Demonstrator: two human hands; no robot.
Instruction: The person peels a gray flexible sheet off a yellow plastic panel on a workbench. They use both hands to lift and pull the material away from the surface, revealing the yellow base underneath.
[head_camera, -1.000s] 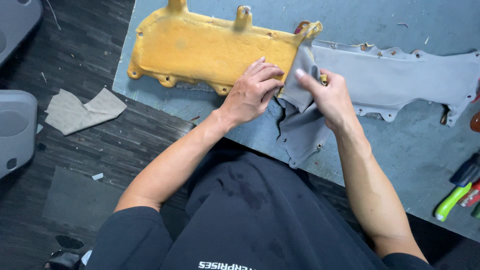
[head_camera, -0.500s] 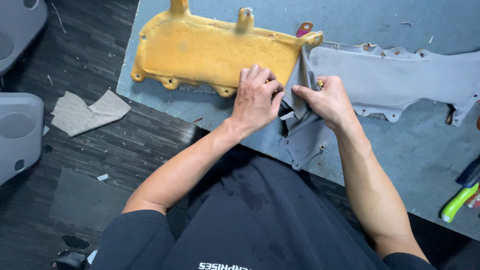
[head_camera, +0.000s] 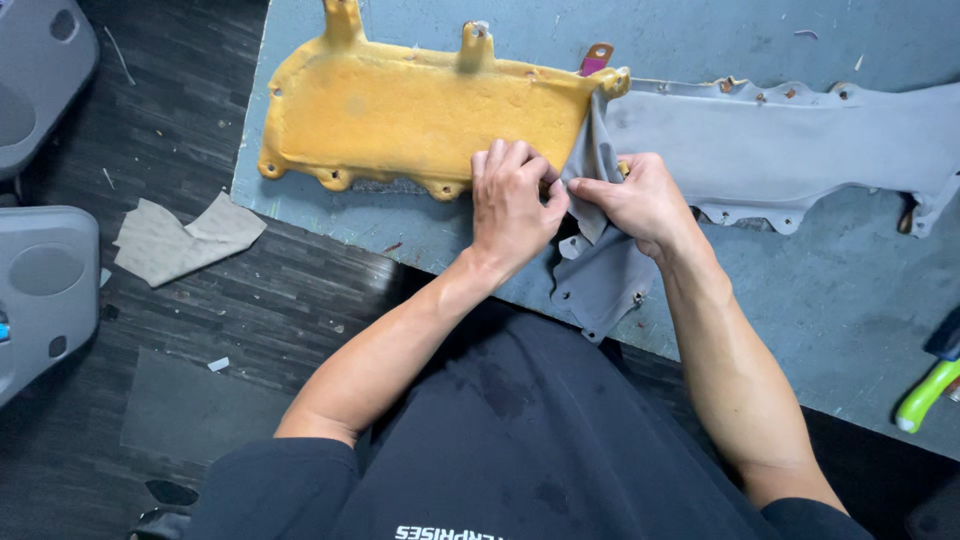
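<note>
Panel (head_camera: 420, 110): long moulded piece lying flat on the bench (head_camera: 800, 300), far-left portion. Bare side is yellow foam, coarse and slightly pitted, with small scalloped tabs along both long edges and two upright lugs on the far edge.

Fabric (head_camera: 780, 150): thin grey cover, soft and matte, still seated on the right part of the panel. Its loose flap (head_camera: 605, 280) hangs over the bench's near edge, with punched holes along its border.

Change since half a second ago: the peel line sits about where it was; the left hand has slid right along the near edge toward the seam, and the flap is gathered tighter. Judged: separation is near halfway, with the grip being reset rather than the fabric advancing.

Left hand (head_camera: 512, 205): palm down, fingers pressed flat on the foam's near edge beside the seam, clasping nothing.

Right hand (head_camera: 640, 205): closed, pinching a fold of fabric at the peel line.

Surroundings: grey scrap (head_camera: 185, 240) on the dark floor; green-handled tool (head_camera: 925, 395) at the bench's right edge.
</note>
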